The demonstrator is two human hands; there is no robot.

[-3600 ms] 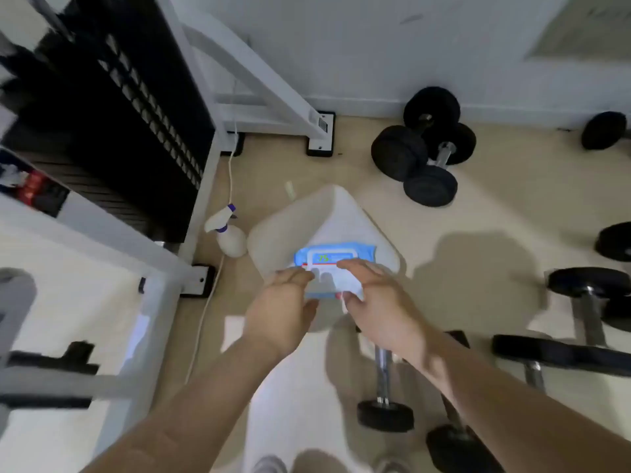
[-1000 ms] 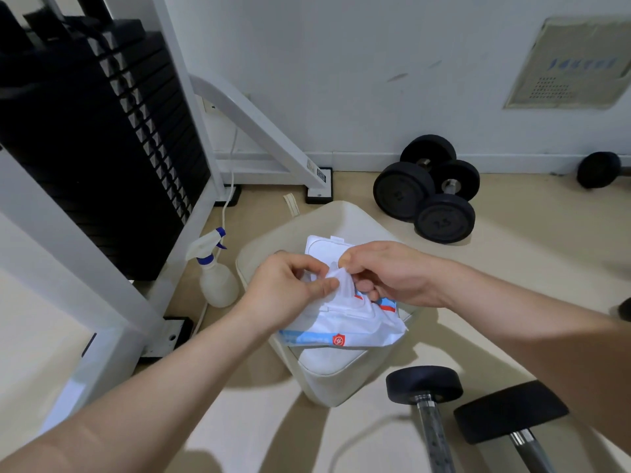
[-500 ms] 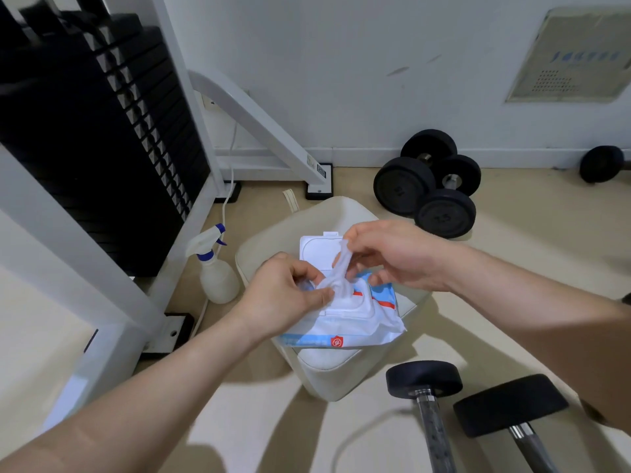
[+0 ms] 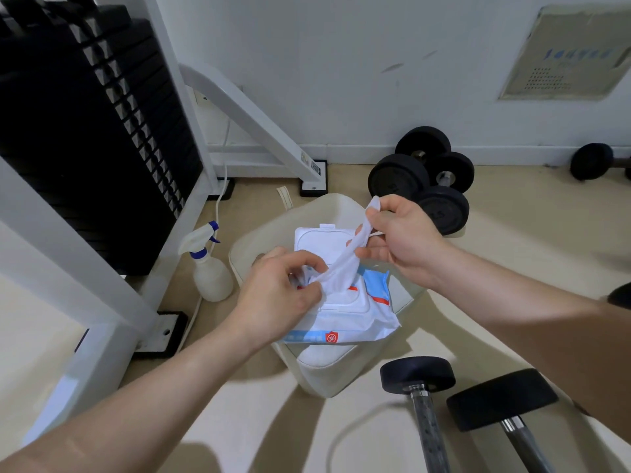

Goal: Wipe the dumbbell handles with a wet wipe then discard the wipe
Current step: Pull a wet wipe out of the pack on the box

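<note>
From the head camera, a pack of wipes (image 4: 348, 320) lies on a white padded seat (image 4: 322, 368) in the middle of the floor, its hinged lid (image 4: 322, 242) flipped open toward the wall. The left hand (image 4: 276, 295) rests on the pack's left side, fingers curled and pinching the wrapper right at the opening. The right hand (image 4: 403, 247) is raised just above and behind the pack, thumb and fingers closed on the top end of a wet wipe (image 4: 343, 266). The wipe stretches taut from the opening up to that hand, its lower end at the left fingertips.

Two dumbbells (image 4: 418, 375) lie on the floor just in front of the seat, their metal handles running toward the bottom edge. A stacked pair of black dumbbells (image 4: 397, 180) sits by the wall behind the right hand, and another lies at the far right. A spray bottle (image 4: 210, 274) stands just left of the seat, beside the white frame of a weight stack (image 4: 85, 131).
</note>
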